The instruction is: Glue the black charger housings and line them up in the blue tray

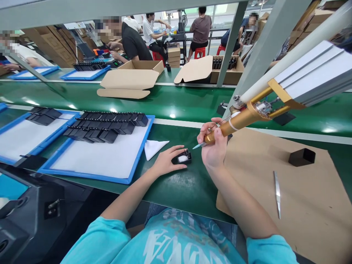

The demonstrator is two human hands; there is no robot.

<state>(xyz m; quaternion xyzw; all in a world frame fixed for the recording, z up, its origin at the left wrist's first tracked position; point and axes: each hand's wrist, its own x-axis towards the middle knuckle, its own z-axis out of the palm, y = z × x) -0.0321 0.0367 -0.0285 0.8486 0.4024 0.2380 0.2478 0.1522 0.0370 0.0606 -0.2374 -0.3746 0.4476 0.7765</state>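
Observation:
My left hand [167, 161] rests on the green table and pinches a small black part [182, 157] with white material in its open top. My right hand [212, 143] is wrapped round the gold barrel of a glue dispenser [236, 123] that hangs from above on a white tube. Its pale blue nozzle tip [197, 146] points left and down, just above and to the right of the black part, not touching it.
A blue-framed white tray [110, 161] holds rows of black parts [107, 124]. A white cloth [154, 147] lies beside it. A cardboard sheet [288, 205] at the right carries a black housing [301, 157] and metal tweezers [277, 192]. Beyond the conveyor belt are open cartons and seated people.

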